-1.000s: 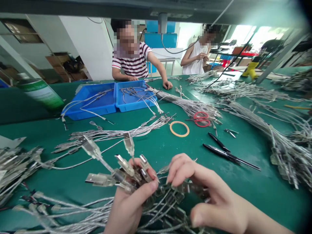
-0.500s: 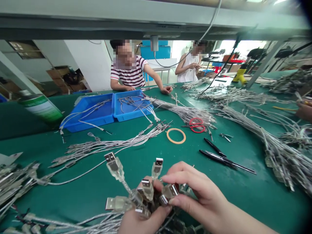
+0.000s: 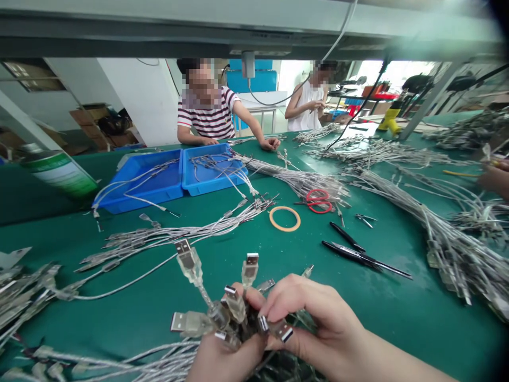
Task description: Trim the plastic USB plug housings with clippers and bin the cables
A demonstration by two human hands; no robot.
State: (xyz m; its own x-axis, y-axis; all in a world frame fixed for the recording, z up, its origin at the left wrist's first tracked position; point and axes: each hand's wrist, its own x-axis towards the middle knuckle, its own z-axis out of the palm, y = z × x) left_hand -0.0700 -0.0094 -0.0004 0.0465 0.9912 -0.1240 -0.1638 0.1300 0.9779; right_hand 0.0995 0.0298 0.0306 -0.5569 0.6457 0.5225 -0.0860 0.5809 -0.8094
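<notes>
At the bottom centre, my left hand [image 3: 225,358] grips a bunch of clear USB plugs [image 3: 222,302] on silvery cables; several plugs stick up and fan out from my fist. My right hand [image 3: 318,326] comes in from the right, its fingers pinched round one plug [image 3: 280,330] at the bunch's right side. The cables trail off to the lower left across the green table [image 3: 397,313].
Black scissors [image 3: 363,256], a tan rubber ring [image 3: 284,218] and red scissors [image 3: 318,200] lie ahead. Two blue trays [image 3: 159,183] hold cables. Long cable bundles [image 3: 449,244] run along the right. Two people work across the table; another hand [image 3: 493,178] shows at the right edge.
The view tilted upward. My left hand turned the bunch so the plugs stand upright, and my right hand's fingers closed onto one plug at the bunch's right.
</notes>
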